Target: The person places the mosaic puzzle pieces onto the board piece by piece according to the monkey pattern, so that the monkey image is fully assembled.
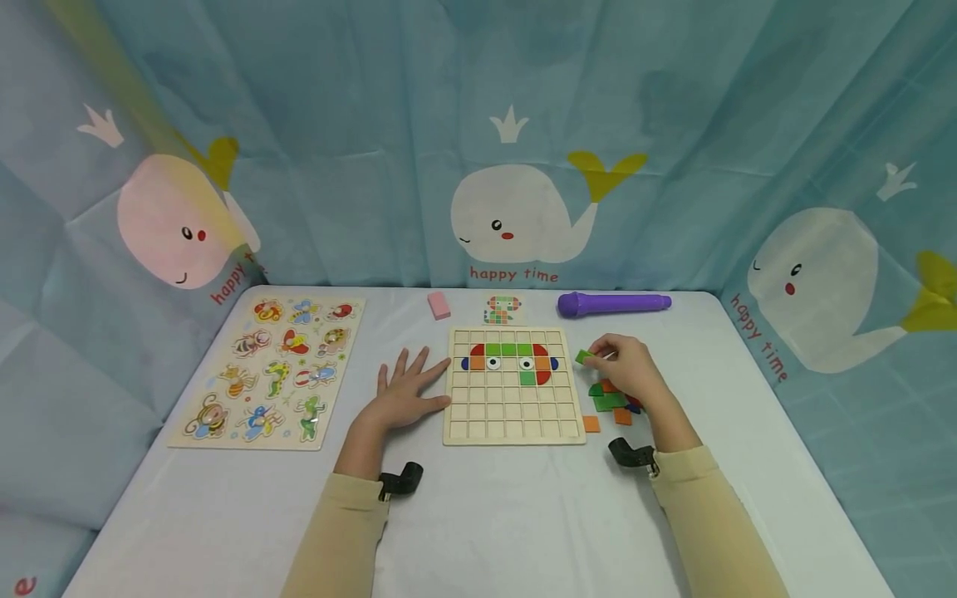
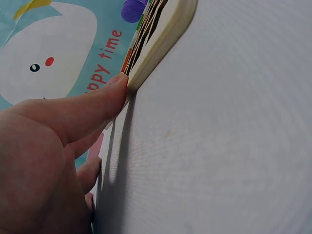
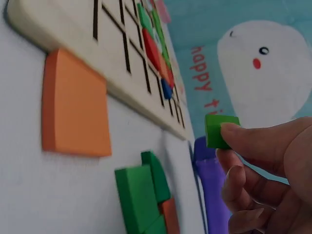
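Note:
A wooden grid board lies mid-table, its upper rows partly filled with red, green, orange and blue tiles and two white eye tiles. My left hand has its fingers spread, with the thumb touching the board's left edge; the left wrist view shows the thumb tip at that edge. Just off the right edge, my right hand pinches a green square tile between thumb and fingers. Below that hand lies a pile of loose green tiles and others. A single orange square tile sits against the board's edge.
Behind the board lies a small pattern card, with a pink block to its left and a purple microphone-shaped object to its right. An insect puzzle board covers the table's left side. A whale-print curtain encloses the table.

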Available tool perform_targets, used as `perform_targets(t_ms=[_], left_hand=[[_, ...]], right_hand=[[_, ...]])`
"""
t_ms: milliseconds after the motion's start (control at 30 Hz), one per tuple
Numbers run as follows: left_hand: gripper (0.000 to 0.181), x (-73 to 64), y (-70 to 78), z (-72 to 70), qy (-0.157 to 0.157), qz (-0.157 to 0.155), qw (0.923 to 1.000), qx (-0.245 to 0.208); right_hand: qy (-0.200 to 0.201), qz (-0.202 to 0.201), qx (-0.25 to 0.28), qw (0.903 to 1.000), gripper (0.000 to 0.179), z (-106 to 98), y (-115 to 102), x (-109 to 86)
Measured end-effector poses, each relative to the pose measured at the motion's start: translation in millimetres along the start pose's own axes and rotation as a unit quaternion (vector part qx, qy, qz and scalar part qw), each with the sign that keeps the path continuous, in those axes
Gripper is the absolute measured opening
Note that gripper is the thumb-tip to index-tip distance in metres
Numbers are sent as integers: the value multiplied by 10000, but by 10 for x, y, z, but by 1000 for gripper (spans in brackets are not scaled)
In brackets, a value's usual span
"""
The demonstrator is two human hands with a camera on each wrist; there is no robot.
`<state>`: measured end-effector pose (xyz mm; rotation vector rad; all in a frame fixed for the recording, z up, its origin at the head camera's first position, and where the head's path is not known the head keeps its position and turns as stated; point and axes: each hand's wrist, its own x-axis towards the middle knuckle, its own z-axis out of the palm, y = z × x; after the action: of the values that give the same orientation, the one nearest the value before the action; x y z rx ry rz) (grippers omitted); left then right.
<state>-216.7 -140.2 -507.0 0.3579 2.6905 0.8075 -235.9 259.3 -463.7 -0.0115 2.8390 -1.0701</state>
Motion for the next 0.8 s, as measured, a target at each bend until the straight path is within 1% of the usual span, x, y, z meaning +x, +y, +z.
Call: perform_targets(t_ms=[233,300,533,800], left_hand=[[75,-2,2,6,-5,-17,10000,55],[75,-2,2,4,5,-10,10000,48],[75,4,-5,-2,-31,-44,10000,60],[75,9,-19,7,-27,2,10000,32]], right_hand=[[-4,-320,53,9995,22,84,-129,-19],[-42,-358,96,9993,21,122,-159,-20],[-229,-561,324,9976,17,267,-296,-22],[-477,-802,592,9939,17,445,-429,0]])
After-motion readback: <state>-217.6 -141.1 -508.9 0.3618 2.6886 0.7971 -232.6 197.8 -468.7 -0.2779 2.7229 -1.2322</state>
